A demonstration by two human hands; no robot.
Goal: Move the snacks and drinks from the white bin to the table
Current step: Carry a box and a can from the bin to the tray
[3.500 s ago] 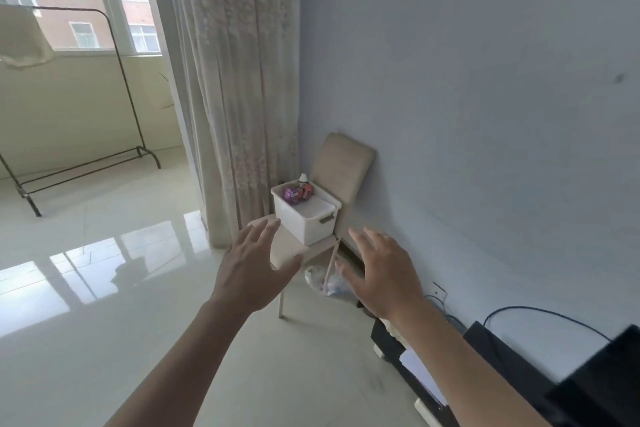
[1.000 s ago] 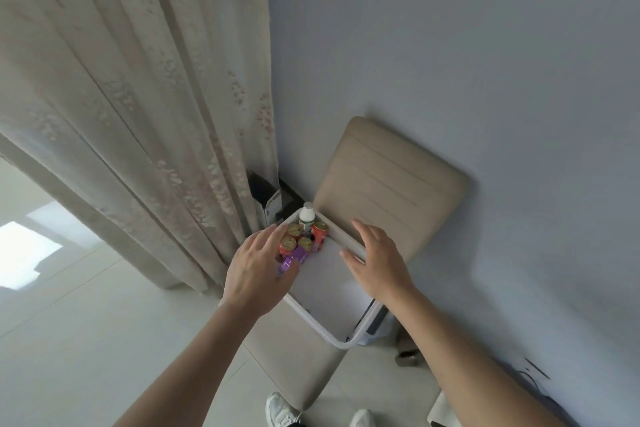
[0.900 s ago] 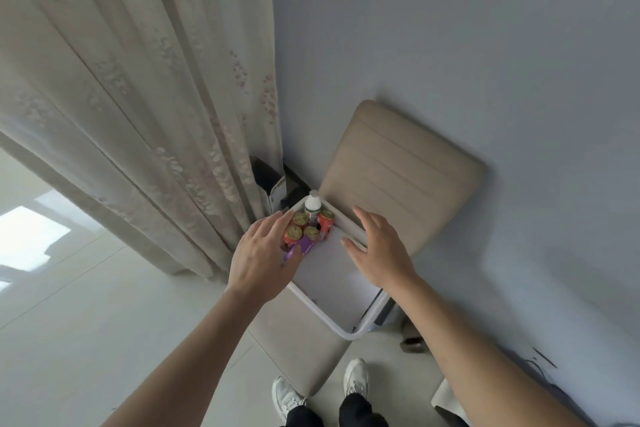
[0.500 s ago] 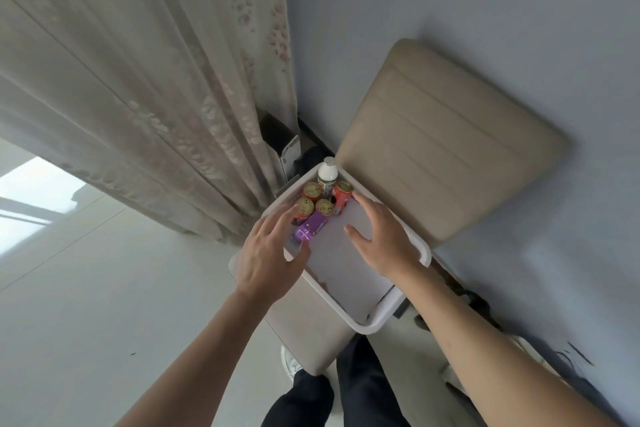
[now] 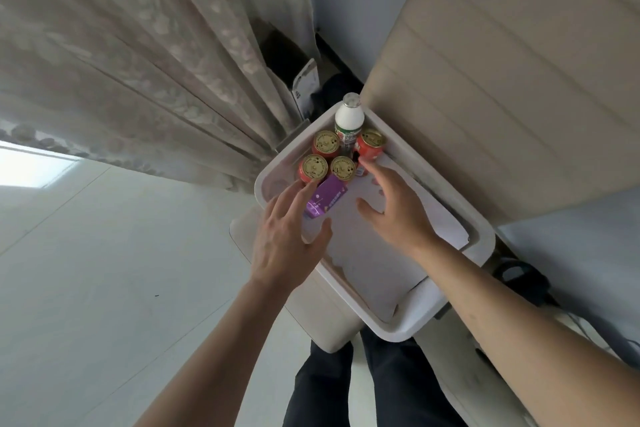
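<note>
The white bin [image 5: 481, 239] sits on a beige chair seat below me. At its far end stand several red cans with gold tops [image 5: 313, 167], a white bottle [image 5: 349, 118] and a purple snack box [image 5: 325, 200] lying flat. My left hand [image 5: 289, 236] reaches over the bin's near-left rim, fingers spread, its fingertips at the purple box and the nearest can. My right hand [image 5: 394, 208] hovers inside the bin with fingers extended toward the cans, holding nothing.
The beige chair back [image 5: 502, 80] leans against the wall to the right. A patterned curtain [image 5: 138, 55] hangs to the left, with a dark box [image 5: 298, 80] behind it. My legs [image 5: 363, 388] stand just before the chair; pale floor lies to the left.
I have stepped up to the chair and leaned over the bin. Both hands moved from above the rim down into the bin, closer to the cans and purple box.
</note>
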